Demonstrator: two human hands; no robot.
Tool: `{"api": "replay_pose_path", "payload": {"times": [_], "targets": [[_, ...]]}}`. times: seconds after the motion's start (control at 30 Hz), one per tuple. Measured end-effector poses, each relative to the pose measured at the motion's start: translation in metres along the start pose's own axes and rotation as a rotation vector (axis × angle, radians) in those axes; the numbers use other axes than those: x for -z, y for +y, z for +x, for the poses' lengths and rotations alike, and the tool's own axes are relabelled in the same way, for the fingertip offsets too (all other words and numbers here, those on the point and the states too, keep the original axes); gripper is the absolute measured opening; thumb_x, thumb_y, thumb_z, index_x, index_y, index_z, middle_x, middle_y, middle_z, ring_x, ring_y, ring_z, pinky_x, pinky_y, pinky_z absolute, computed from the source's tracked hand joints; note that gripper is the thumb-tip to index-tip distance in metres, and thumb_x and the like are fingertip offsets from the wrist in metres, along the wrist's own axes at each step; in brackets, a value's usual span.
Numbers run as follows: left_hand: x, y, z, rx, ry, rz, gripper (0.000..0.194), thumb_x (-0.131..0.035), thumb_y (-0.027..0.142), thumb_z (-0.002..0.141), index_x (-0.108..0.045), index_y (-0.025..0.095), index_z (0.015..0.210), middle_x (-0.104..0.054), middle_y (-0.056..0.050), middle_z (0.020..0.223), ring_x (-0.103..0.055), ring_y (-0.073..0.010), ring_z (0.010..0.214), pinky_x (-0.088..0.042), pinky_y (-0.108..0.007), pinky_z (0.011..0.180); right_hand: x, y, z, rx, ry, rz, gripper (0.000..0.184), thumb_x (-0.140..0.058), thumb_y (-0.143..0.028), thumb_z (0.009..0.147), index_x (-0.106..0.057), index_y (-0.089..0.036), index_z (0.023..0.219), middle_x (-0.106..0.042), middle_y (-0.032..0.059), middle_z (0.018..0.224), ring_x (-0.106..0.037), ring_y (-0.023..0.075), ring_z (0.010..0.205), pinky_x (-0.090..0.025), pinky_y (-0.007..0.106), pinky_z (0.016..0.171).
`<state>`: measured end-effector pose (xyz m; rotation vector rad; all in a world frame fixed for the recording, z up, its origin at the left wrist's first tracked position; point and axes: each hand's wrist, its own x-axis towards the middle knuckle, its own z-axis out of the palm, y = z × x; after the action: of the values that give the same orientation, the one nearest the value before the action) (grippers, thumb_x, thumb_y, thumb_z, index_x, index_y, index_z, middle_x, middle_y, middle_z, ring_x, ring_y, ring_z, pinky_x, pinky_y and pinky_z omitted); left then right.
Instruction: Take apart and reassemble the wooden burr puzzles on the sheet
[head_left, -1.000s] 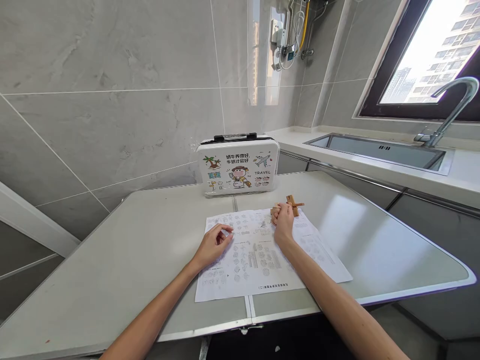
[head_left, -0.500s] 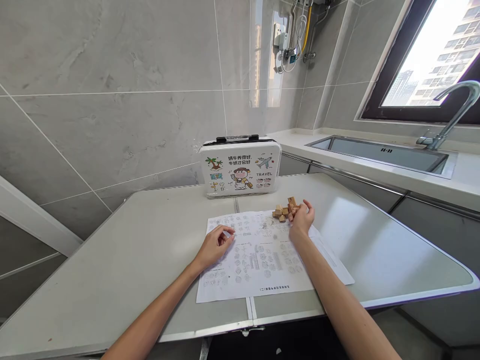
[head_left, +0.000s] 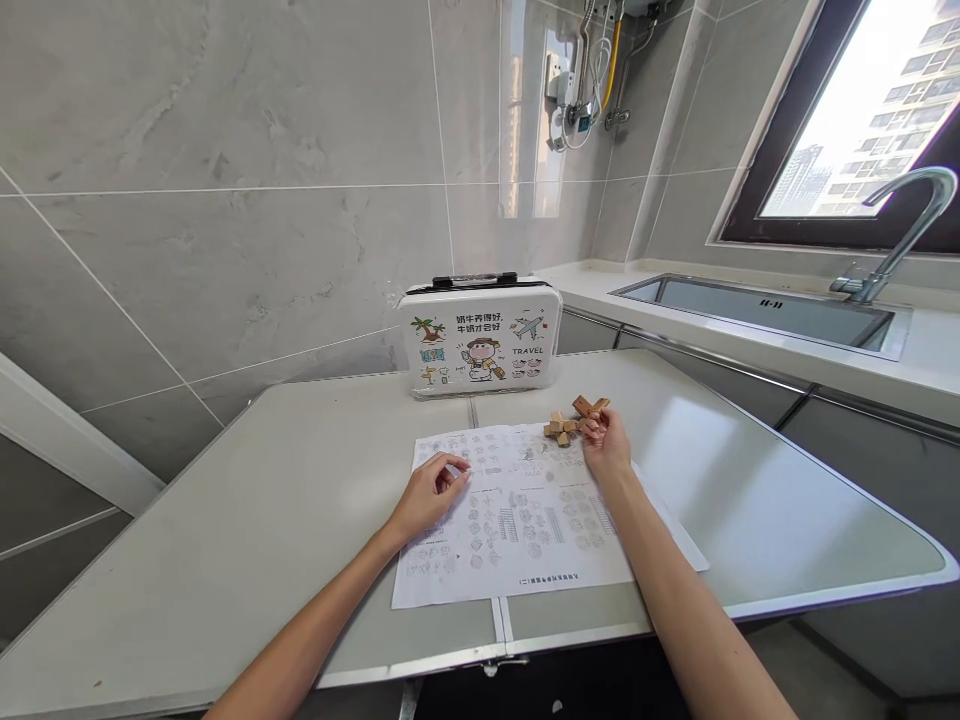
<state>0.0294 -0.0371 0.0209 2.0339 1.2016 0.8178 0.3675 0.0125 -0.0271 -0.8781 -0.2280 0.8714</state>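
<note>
My right hand [head_left: 607,444] has its fingers closed at the lower edge of a small wooden interlocking puzzle [head_left: 590,406], made of crossed notched blocks. Just left of those fingers, a second wooden interlocking puzzle [head_left: 561,429] rests at the top edge of a printed sheet [head_left: 480,585]. My left hand [head_left: 431,490] lies on the left side of the sheet, holding nothing, its fingers loosely curved and the thumb apart from them. Rows of small puzzle drawings cover the paper, and its heading appears upside down from here. My right fingertips are partly hidden.
Behind the sheet, a white cartoon-printed case [head_left: 484,340] with a black handle stands against the tiled wall. The folding table [head_left: 247,520] has a metal-trimmed front edge and a centre seam. A counter with a sink [head_left: 757,305] and a faucet [head_left: 911,230] runs along the right.
My right hand has turned and shifted slightly right and down. The puzzle in it has tilted into a crossed pose and separated visibly from the other one. My left hand stays put.
</note>
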Motion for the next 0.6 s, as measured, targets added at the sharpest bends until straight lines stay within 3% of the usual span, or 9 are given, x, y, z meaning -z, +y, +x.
{"api": "replay_pose_path", "payload": {"times": [0.23, 0.4, 0.5, 0.6], "targets": [[-0.001, -0.001, 0.0, -0.008, -0.003, -0.004, 0.032, -0.062, 0.049, 0.095, -0.074, 0.022, 0.106, -0.071, -0.005, 0.095, -0.059, -0.0164, 0.074, -0.05, -0.03, 0.068, -0.012, 0.001, -0.019, 0.171, 0.046, -0.14, 0.026, -0.077, -0.033, 0.083, -0.055, -0.024, 0.09, -0.063, -0.0053, 0.066, -0.052, 0.009, 0.045, -0.039, 0.021, 0.041], [-0.001, 0.0, 0.0, -0.014, -0.002, -0.002, 0.033, -0.062, 0.05, 0.095, -0.074, 0.022, 0.105, -0.071, -0.005, 0.096, -0.059, -0.0162, 0.073, -0.049, -0.03, 0.067, -0.027, 0.0, -0.048, 0.431, -0.147, -0.517, 0.019, -0.066, -0.042, 0.093, -0.064, -0.024, 0.1, -0.069, -0.0025, 0.069, -0.055, 0.0111, 0.046, -0.046, 0.025, 0.051], [-0.001, 0.0, 0.0, -0.008, -0.003, 0.002, 0.031, -0.062, 0.049, 0.095, -0.074, 0.021, 0.105, -0.072, -0.005, 0.096, -0.059, -0.0158, 0.073, -0.049, -0.029, 0.068, -0.034, 0.001, -0.061, 0.415, -0.28, -0.487, 0.02, -0.065, -0.043, 0.093, -0.063, -0.025, 0.102, -0.067, -0.004, 0.066, -0.052, 0.0111, 0.046, -0.044, 0.024, 0.052], [-0.001, -0.002, 0.0, -0.011, -0.002, 0.003, 0.031, -0.062, 0.048, 0.096, -0.074, 0.021, 0.106, -0.072, -0.006, 0.098, -0.06, -0.0162, 0.075, -0.05, -0.03, 0.069, -0.039, 0.001, -0.067, 0.241, -0.475, -0.384, 0.029, -0.069, -0.044, 0.088, -0.058, -0.027, 0.109, -0.067, -0.0054, 0.064, -0.045, 0.0106, 0.042, -0.035, 0.023, 0.045]]}}
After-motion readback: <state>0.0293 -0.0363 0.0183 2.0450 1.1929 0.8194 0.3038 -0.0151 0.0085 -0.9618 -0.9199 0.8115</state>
